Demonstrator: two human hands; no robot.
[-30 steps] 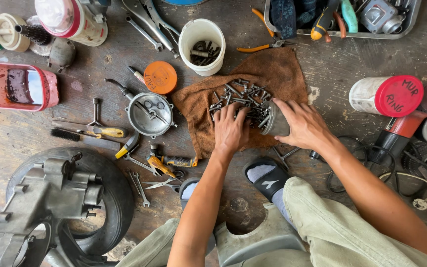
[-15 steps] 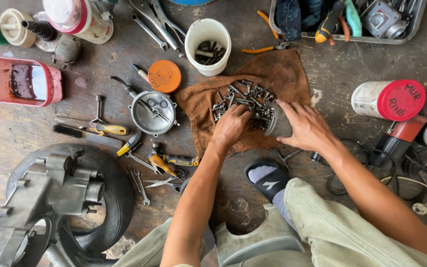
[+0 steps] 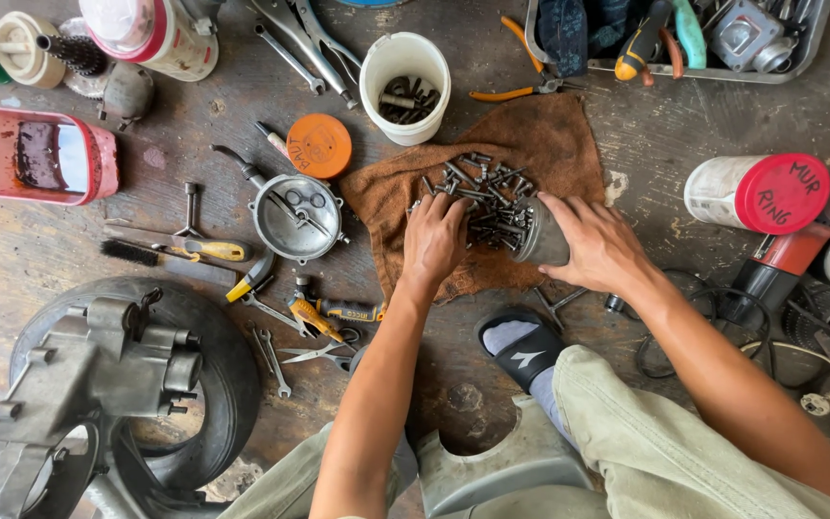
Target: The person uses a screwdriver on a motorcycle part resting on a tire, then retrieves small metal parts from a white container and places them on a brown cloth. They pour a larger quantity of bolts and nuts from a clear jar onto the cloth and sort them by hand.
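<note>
A brown rag lies spread on the worn floor with a heap of dark bolts and screws on it. My left hand rests palm down on the near edge of the heap, fingers bent over the bolts. My right hand grips a clear plastic jar that lies on its side, its mouth facing the bolts. Some bolts sit at the jar's mouth.
A white cup of bolts and an orange lid stand behind the rag. Left of it lie a round metal cover, wrenches and screwdrivers. A red-lidded jar lies right; an engine part on a tyre sits near left.
Both hands have stayed on the bolt heap with small shifts. The jar in my right hand shows more plainly now, tipped toward the bolts.
</note>
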